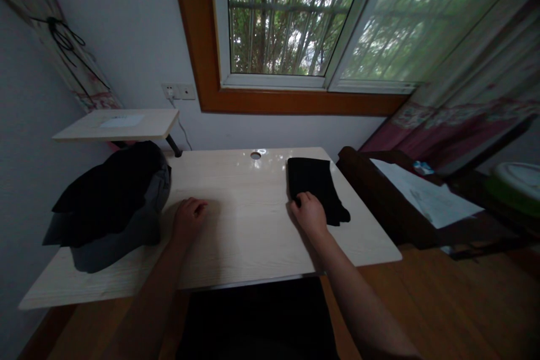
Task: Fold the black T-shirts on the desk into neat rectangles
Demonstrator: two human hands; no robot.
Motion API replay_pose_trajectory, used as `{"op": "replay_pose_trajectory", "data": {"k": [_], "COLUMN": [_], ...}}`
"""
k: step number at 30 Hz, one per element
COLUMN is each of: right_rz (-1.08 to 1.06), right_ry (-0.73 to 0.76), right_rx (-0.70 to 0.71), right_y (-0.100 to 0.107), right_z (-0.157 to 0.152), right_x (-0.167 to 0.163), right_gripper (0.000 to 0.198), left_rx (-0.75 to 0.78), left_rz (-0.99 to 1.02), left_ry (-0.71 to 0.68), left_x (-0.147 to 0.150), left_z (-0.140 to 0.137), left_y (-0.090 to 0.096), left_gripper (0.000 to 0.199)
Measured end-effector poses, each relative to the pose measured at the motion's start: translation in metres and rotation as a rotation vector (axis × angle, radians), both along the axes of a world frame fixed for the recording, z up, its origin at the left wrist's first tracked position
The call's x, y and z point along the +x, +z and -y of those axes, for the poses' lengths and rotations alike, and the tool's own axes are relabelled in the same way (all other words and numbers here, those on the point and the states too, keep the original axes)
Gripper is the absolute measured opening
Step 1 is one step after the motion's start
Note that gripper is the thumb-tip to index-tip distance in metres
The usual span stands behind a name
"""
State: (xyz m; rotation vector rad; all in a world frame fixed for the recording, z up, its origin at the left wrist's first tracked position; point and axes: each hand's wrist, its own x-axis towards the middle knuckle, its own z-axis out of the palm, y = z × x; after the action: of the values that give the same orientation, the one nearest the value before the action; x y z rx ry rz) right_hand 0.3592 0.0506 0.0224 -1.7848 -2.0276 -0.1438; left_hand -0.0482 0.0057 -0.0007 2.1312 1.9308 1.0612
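Note:
A black garment (310, 174), folded into a flat bundle, lies on the right part of the pale wooden desk (240, 242). At its near left edge is my right hand (311, 215), its fingers curled closed with a bit of the dark cloth showing between them. My left hand (189, 218) rests at the desk's left middle, loosely curled, and nothing shows in it. Just left of that hand sits a heap of black and dark grey clothes (113, 197), loosely piled. What kind of garment the folded one is, I cannot make out.
A small raised shelf (156, 124) with a white paper on it stands behind the heap. A cable hole (255, 155) is near the desk's back edge, below a window (287, 22). To the right, a dark brown surface (392, 208) holds a white sheet (426, 197).

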Motion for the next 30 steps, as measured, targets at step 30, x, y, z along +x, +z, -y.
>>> {"op": "replay_pose_trajectory", "data": {"k": [30], "right_rz": [-0.205], "right_ry": [-0.062], "right_rx": [-0.040], "right_y": [-0.007], "right_z": [0.004], "right_x": [0.031], "right_gripper": [0.037], "left_rx": [-0.011], "left_rz": [0.073], "left_ry": [-0.041], "left_x": [-0.003], "left_z": [0.003], "left_y": [-0.001], "left_gripper": [0.023]}}
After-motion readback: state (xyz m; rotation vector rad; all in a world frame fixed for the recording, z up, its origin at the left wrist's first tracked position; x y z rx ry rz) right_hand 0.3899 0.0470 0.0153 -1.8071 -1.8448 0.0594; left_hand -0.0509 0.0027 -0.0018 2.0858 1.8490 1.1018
